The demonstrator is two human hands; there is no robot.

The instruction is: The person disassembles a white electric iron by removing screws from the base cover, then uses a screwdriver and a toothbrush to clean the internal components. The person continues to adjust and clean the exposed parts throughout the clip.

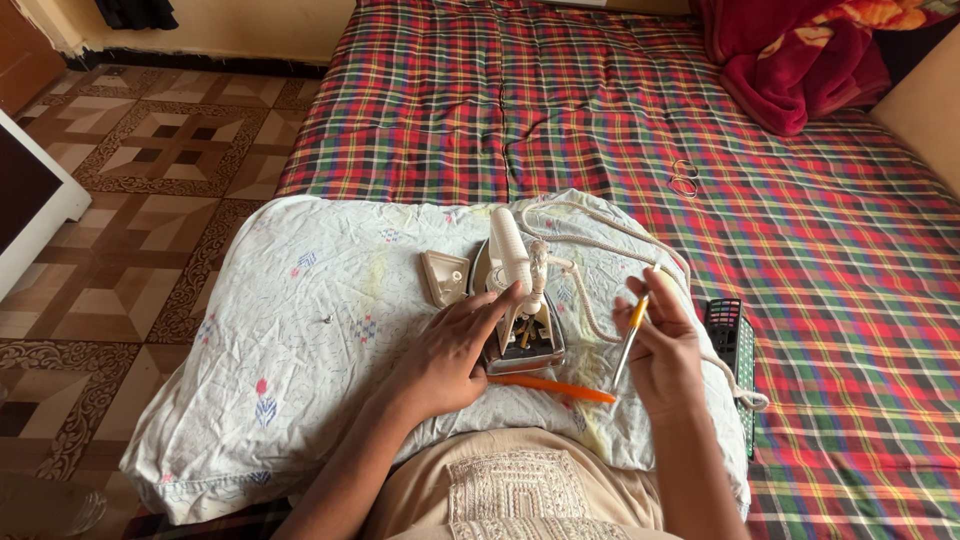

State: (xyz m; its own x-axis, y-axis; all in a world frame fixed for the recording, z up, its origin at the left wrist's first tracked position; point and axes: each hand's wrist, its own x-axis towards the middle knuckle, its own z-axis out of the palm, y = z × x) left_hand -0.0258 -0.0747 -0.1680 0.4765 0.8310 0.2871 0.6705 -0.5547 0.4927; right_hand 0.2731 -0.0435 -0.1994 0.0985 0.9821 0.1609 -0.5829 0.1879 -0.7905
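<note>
A white clothes iron point(512, 290) lies on a pale flowered pillow point(300, 330), its rear end open and wiring showing. My left hand point(450, 350) rests on the iron's side, fingers touching the handle. My right hand point(665, 345) holds a yellow-handled screwdriver point(630, 338), tip pointing down, just right of the iron. The iron's braided white cord point(600, 240) loops behind it across the pillow. A beige plastic cover piece point(445, 277) lies to the left of the iron. Below the iron lies an orange-handled tool point(550, 388).
The pillow sits on a bed with a red, green and yellow plaid cover point(600, 100). A black remote control point(732, 335) lies at the pillow's right. Two thin rings point(684, 178) lie on the bed, a red blanket point(800, 60) at the far right. Patterned floor tiles point(150, 200) are left.
</note>
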